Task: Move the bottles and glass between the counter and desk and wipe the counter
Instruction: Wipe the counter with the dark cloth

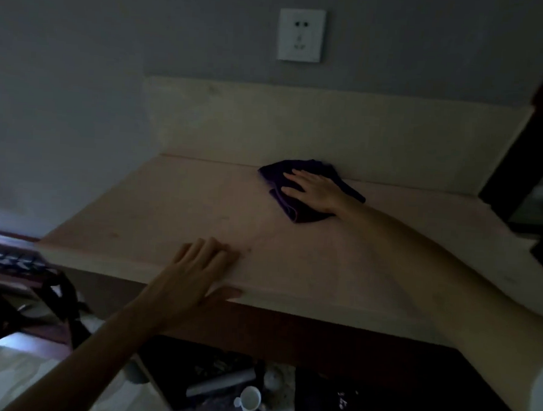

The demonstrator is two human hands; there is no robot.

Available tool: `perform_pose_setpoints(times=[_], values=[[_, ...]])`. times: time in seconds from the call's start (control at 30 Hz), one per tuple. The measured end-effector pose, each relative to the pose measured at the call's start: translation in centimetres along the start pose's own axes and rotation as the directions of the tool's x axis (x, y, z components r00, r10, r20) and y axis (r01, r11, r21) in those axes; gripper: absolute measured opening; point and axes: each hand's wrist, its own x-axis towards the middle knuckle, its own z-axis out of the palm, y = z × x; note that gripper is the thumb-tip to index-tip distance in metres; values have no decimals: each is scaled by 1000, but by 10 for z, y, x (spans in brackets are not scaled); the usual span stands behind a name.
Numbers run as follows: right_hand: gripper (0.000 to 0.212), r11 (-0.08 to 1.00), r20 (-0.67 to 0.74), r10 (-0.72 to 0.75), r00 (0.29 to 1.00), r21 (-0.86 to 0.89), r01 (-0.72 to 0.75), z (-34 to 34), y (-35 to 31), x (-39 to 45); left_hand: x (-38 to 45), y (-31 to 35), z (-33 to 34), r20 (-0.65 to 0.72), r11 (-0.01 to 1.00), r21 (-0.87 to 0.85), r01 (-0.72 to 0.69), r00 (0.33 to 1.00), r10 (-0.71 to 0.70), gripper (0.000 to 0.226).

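Right hand (312, 192) presses flat on cloth (298, 207) near backsplash; left hand (196, 273) rests open at counter (168, 205) front edge.

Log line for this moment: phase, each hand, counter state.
phase: wiping | right hand: flat on dark cloth near backsplash | left hand: flat on counter front edge | bottles, glass: none on counter

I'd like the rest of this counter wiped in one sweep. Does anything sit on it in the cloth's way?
Nothing visible does. The right hand presses the dark cloth flat near the back of the counter; only the left hand rests on its front edge.
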Motion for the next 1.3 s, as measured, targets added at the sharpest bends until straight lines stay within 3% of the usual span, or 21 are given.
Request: perform_pose_setpoints(times=[0.33,0.63,0.9,0.97,1.07,1.17,1.3], values=[[79,934,-21,358,934,29,-357,-15,149,-139,4,14,5,-16,996,52,68,998,-67,67],[77,839,-54,544,837,30,-544,-17,178,-214,5,8,7,-39,998,39,57,998,-56,67],[75,782,-60,622,781,10,-623,-9,171,-212,4,-7,12,-7,993,75,-92,996,92,63],[74,808,-55,589,806,-2,-590,-8,154,-204,6,-12,11,-27,986,71,-148,988,150,61],[71,900,-28,435,900,-33,-435,-5,113,-177,8,-17,8,-59,974,67,-219,973,223,59],[69,974,3,222,975,-53,-221,0,60,-135,9,-22,4,-3,968,54,-245,969,246,63],[67,996,41,-57,998,-62,59,8,-9,-75,2,-32,-8,101,971,-20,-239,965,240,62]])
